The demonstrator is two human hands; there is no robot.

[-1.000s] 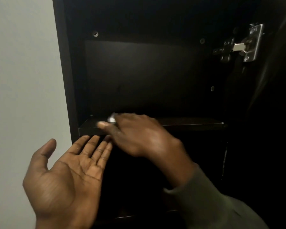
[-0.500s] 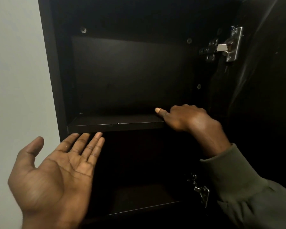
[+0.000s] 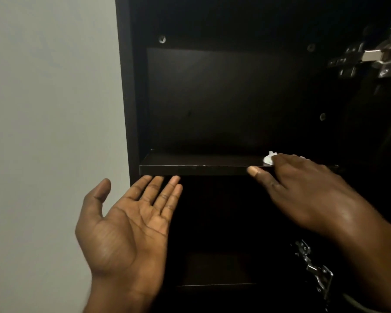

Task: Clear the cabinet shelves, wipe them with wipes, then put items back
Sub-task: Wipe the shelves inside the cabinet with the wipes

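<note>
The right hand lies palm down on the right part of the dark cabinet shelf, its fingers laid over a crumpled white wipe that peeps out just beyond the knuckles on the side toward the cabinet's back; the thumb stretches along the shelf's front edge, and whether the fingers curl round the wipe or only press it flat cannot be told. To that hand's left and a little lower, the left hand is held palm up, fingers straight and together, thumb spread apart, holding nothing, its fingertips just beneath the shelf's front edge near the left end. Above and to the right of the right hand, a metal door hinge is fixed to the cabinet's side; another hinge shows below its wrist. Left of the left hand runs a pale wall.
</note>
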